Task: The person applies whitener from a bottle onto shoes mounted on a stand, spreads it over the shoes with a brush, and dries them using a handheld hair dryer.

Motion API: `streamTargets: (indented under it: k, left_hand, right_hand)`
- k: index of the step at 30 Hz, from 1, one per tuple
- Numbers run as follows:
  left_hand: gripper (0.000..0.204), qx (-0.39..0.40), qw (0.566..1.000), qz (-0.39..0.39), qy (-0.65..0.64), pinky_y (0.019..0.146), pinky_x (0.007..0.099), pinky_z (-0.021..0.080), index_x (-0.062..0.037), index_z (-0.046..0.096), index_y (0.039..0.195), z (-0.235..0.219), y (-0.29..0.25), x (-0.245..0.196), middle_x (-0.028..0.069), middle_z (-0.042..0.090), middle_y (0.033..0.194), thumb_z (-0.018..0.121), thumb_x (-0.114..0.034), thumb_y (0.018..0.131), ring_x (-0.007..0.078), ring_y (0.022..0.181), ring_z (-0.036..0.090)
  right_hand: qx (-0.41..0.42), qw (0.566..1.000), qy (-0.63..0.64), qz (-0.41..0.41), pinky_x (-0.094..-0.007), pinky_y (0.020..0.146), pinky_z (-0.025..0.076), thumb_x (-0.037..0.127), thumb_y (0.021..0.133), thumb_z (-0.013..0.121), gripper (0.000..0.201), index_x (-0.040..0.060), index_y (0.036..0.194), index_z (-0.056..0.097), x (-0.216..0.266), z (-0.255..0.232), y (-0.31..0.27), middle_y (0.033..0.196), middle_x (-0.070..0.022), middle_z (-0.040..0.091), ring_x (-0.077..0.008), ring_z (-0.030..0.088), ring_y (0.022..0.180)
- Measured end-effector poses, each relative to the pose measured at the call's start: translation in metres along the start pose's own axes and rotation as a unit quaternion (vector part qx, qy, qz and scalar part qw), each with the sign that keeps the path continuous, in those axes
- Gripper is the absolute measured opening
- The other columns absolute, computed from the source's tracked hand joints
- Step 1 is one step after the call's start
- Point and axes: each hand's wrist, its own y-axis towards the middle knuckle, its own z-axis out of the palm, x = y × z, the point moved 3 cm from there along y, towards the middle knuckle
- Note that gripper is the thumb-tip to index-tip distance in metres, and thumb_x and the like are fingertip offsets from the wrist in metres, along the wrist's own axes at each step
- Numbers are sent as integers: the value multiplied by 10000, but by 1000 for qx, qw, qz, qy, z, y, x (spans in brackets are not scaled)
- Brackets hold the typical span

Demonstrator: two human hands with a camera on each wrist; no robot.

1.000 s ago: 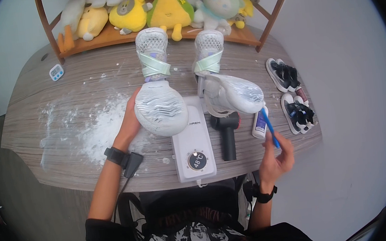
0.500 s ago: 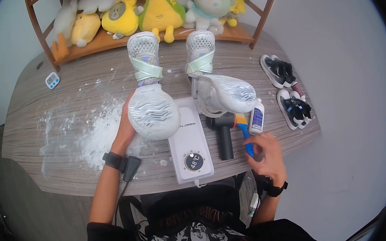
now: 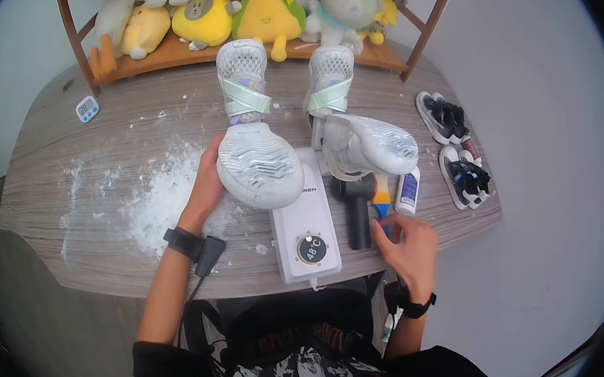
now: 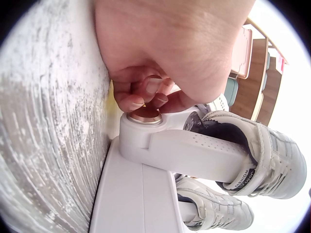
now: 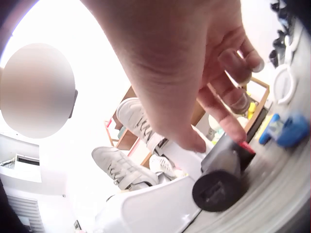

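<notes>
A white shoe dryer [image 3: 294, 215] with a 48°C dial carries white shoes on its arms. My left hand [image 3: 206, 187] is beside the front left shoe [image 3: 259, 165], partly hidden by it. In the left wrist view its fingers curl at a copper-rimmed knob [image 4: 145, 115] on the dryer. My right hand [image 3: 410, 249] stands over the handle of a black device [image 3: 356, 216] shaped like a hair dryer. In the right wrist view the fingers are spread around that handle. A blue brush [image 3: 382, 209] with pale bristles lies beside the black device.
White powder [image 3: 164, 203] covers the left of the table. A white bottle [image 3: 408, 190] lies right of the brush. Dark-and-white small shoes [image 3: 463, 179] stand at the right edge. A timer [image 3: 87, 109] sits back left, and plush toys [image 3: 265, 16] fill the shelf behind.
My right hand has lowered the blue brush from the front right shoe to the table, let go of it and moved left to the black device. The left hand stays by its shoe.
</notes>
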Motion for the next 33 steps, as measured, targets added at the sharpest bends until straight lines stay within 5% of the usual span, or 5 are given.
streamTargets:
  k: [17, 24, 26, 28, 33]
  left_hand:
    - [300, 11, 999, 21, 36, 1028, 312, 458, -14, 592, 1303, -14, 3, 16, 98, 671, 1239, 547, -128, 1029, 165, 1165, 603]
    - [302, 16, 1000, -4, 1, 1033, 305, 459, -18, 583, 1313, -6, 2, 6, 91, 671, 1237, 535, -133, 1038, 166, 1166, 608]
    - [305, 12, 1000, 3, 11, 1034, 304, 461, -20, 582, 1320, -7, 2, 9, 92, 671, 1243, 531, -134, 1042, 166, 1167, 610]
    - [308, 8, 1000, 10, 21, 1034, 303, 462, -22, 581, 1327, -11, 3, 13, 94, 671, 1249, 526, -136, 1045, 166, 1169, 613]
    - [334, 28, 1000, 12, 3, 1035, 326, 493, -22, 574, 1361, -12, 7, 18, 110, 665, 1290, 525, -152, 1058, 173, 1179, 630]
  right_hand:
    - [-68, 990, 66, 103, -365, 555, 461, 369, 806, 819, 467, -11, 1024, 656, 18, 31, 8, 681, -73, 651, -219, 639, 577]
    - [-186, 935, 268, 139, -245, 617, 443, 121, 867, 794, 300, -19, 1086, 644, -8, 21, -7, 757, -13, 642, -78, 555, 649]
    - [-261, 820, 491, 136, -266, 686, 512, 65, 904, 733, 317, -32, 1173, 595, -19, 23, -13, 807, -70, 677, -119, 629, 696]
    - [-261, 813, 513, 87, -284, 676, 511, 333, 1005, 590, 431, -32, 1233, 554, -5, 12, -19, 857, -132, 671, -181, 632, 725]
    - [-243, 757, 605, -48, -350, 644, 550, 464, 961, 578, 610, -46, 1275, 462, 38, 5, -23, 911, -157, 591, -229, 612, 747]
